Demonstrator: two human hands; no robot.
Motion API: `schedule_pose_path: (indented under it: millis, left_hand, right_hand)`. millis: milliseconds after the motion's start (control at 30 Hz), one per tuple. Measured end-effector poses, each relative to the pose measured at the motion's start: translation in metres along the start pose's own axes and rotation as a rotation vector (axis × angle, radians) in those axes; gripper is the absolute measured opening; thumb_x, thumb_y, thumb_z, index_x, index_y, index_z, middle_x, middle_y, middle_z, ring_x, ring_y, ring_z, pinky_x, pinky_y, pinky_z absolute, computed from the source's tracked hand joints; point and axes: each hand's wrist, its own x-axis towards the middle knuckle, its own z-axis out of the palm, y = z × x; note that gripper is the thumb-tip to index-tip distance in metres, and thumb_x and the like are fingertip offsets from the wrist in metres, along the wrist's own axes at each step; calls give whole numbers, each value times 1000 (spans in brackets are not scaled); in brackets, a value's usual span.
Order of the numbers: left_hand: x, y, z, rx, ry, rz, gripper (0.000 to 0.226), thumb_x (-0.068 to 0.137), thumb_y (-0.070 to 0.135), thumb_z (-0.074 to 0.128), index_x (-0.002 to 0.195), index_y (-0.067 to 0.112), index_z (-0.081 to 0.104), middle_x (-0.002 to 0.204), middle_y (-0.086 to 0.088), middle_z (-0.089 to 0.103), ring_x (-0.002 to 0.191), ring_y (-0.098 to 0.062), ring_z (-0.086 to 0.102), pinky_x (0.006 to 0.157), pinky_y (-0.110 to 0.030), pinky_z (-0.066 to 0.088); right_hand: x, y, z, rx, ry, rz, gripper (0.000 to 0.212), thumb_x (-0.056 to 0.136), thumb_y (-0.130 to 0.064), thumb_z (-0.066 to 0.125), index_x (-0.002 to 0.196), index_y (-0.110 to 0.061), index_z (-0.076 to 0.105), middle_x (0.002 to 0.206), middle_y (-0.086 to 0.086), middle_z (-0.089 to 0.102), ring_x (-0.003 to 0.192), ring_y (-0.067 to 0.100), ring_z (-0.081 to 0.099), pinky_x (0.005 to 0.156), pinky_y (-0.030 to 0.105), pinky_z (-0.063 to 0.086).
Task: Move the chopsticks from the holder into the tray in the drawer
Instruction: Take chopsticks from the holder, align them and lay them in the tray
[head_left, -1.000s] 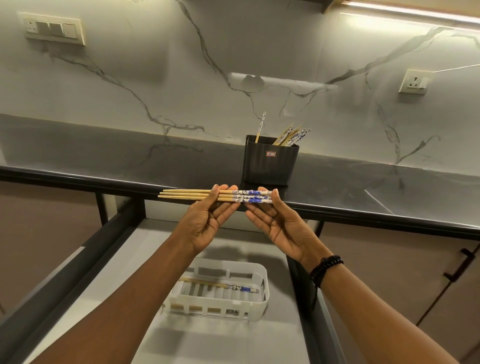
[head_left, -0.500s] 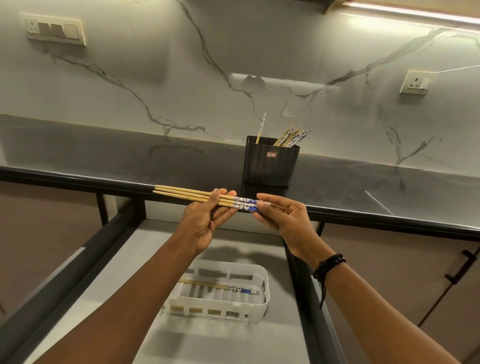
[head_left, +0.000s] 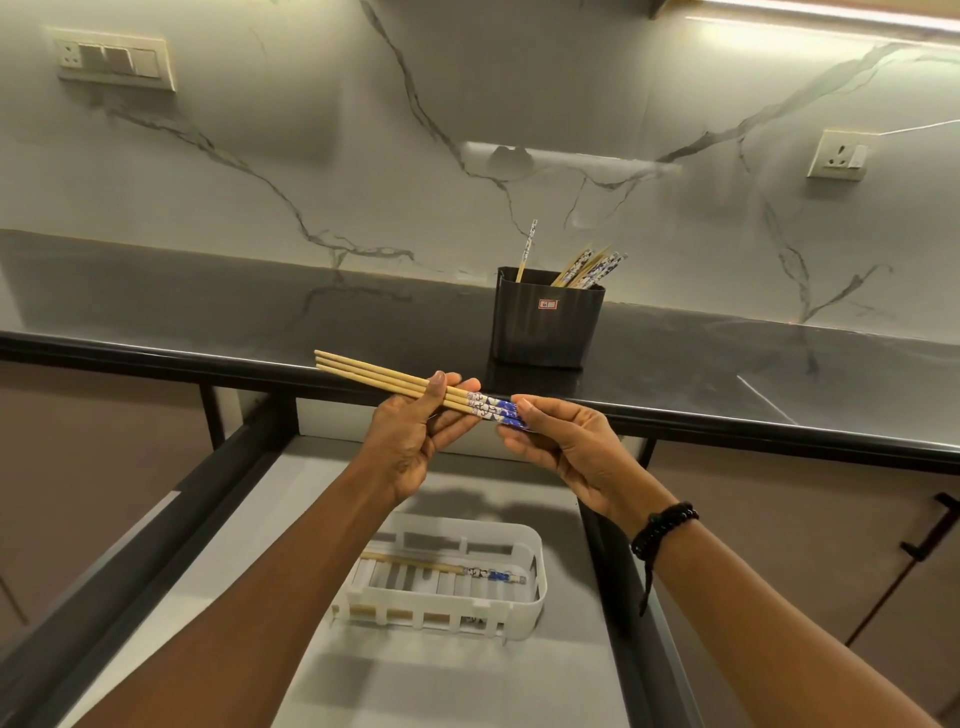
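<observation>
Three wooden chopsticks (head_left: 382, 375) with blue-and-white patterned ends lie side by side in the air above the open drawer (head_left: 467, 680). My left hand (head_left: 415, 441) holds them near the middle, thumb on top and fingers beneath. My right hand (head_left: 561, 447) pinches their patterned ends. Their plain tips point up and to the left. A black holder (head_left: 548, 332) on the counter has several more chopsticks (head_left: 587, 267) standing in it. Below my hands, a white slotted tray (head_left: 535, 587) in the drawer has chopsticks (head_left: 447, 569) lying in it.
The dark counter (head_left: 208, 322) runs across the view with a thick black front edge. The drawer has dark side rails (head_left: 124, 561). A marble wall carries a switch plate (head_left: 117, 60) and a socket (head_left: 839, 156). A cabinet handle (head_left: 930, 530) is at the right.
The bundle has tilted: its plain tips rose to the left while the patterned ends dropped. My right hand went from lying flat under the ends to pinching them.
</observation>
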Motion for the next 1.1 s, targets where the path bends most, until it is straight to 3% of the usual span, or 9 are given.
schedule_pose_path:
  millis: [267,767,933,1100]
  left_hand:
    - [0,-2,1,35,28,-19,20,97,15,51,107,1,61,105,-19,71,91,-27,72,74,-35,61]
    - [1,7,-4,1,32,-22,18,97,16,52,105,3,61,103,-18,72,92,-29,72,71,-38,61]
    - [10,22,-26,-57,251,28,18,96,16,54,109,5,60,102,-15,73,92,-25,72,81,-41,58]
    - [17,31,-53,-7,547,-18,20,95,9,56,112,-1,60,95,-16,71,82,-21,72,60,-31,59]
  right_hand:
    - [-2,2,5,-168,5,-102,24,70,-14,75,94,-15,80,104,17,76,91,25,75,73,25,62]
    - [1,1,-2,-53,23,-34,22,71,-9,74,92,-8,80,103,20,75,88,23,76,68,21,60]
    - [5,1,-18,-45,69,38,23,70,-6,74,92,-6,80,105,22,74,89,24,76,68,22,61]
    - [6,5,-29,-130,92,135,22,68,-5,74,89,-5,79,101,21,75,84,22,76,65,22,61]
